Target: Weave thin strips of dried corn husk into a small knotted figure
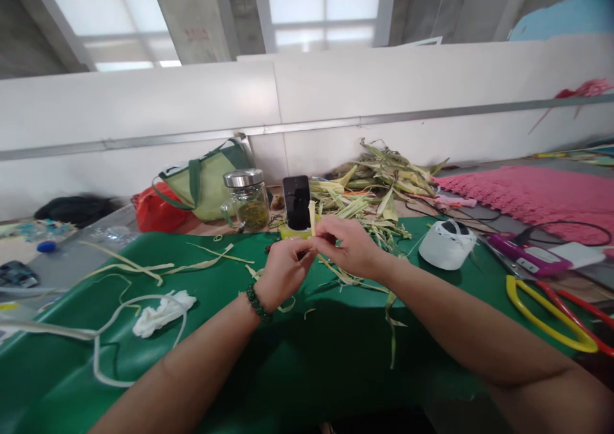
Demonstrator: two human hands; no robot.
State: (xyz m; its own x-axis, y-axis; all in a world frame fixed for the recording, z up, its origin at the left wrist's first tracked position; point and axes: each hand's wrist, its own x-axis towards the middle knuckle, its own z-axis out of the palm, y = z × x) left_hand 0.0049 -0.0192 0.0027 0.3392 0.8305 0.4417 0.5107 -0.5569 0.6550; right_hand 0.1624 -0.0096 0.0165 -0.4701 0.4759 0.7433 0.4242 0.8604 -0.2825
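My left hand (288, 269) and my right hand (349, 245) meet over the middle of the green mat (330, 383), fingertips pinched together. A pale yellow strip of corn husk (312, 215) sticks up from between them. Both hands are closed on this strip; its lower end is hidden by my fingers. A green bead bracelet (258, 303) circles my left wrist. Just behind the hands a phone (297, 201) leans upright in a yellow-green holder (293, 232). Loose husk strips (355, 280) lie under and around my right hand.
A glass jar (252, 210) and a green bag (211, 188) stand at the back left. Dried husks (388, 169) are heaped behind. To the right are a white thread spool (446, 248), a purple device (527, 255) and yellow-and-red-handled scissors (547, 322). Crumpled tissue (160, 316) and a white cable (97, 357) lie left.
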